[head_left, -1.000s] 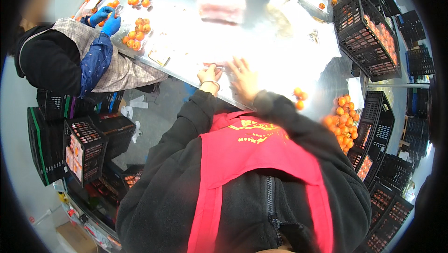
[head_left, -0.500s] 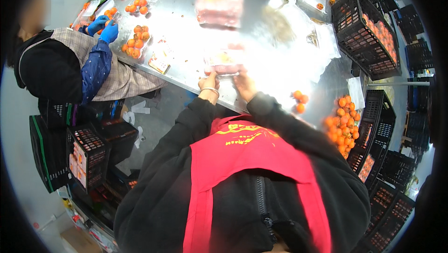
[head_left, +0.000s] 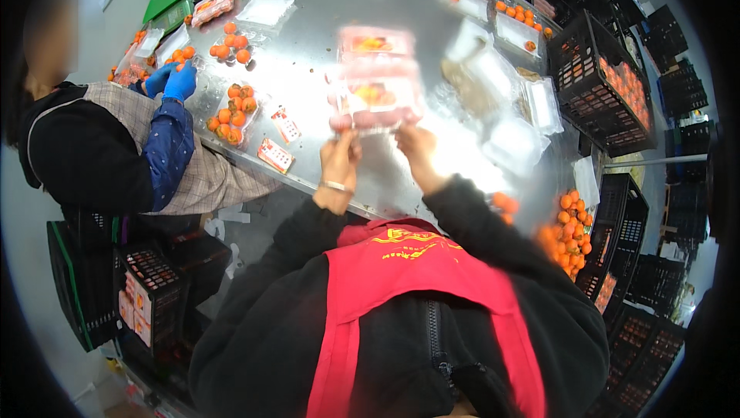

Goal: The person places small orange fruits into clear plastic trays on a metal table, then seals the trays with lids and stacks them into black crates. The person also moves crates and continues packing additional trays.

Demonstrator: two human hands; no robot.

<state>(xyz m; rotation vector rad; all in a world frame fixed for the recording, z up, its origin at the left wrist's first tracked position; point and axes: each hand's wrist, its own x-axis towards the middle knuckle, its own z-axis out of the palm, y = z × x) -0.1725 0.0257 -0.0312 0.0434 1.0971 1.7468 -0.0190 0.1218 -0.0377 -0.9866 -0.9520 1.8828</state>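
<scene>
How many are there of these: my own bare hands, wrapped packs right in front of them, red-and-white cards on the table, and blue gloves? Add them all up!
Your bare hands, left hand and right hand: 2
Wrapped packs showing: 2 (any underneath are hidden)
Red-and-white cards: 2
Blue gloves: 2
Total: 8

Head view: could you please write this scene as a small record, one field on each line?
Left hand: at the near left corner of the front pack
Right hand: at its near right corner
Rear pack: just beyond; blur hides whether the two touch
Cards: two, red and white, on the table
Loose fruit: orange, heaped at the right
Crate: black, far right
Co-worker's gloves: blue, at the left
</scene>
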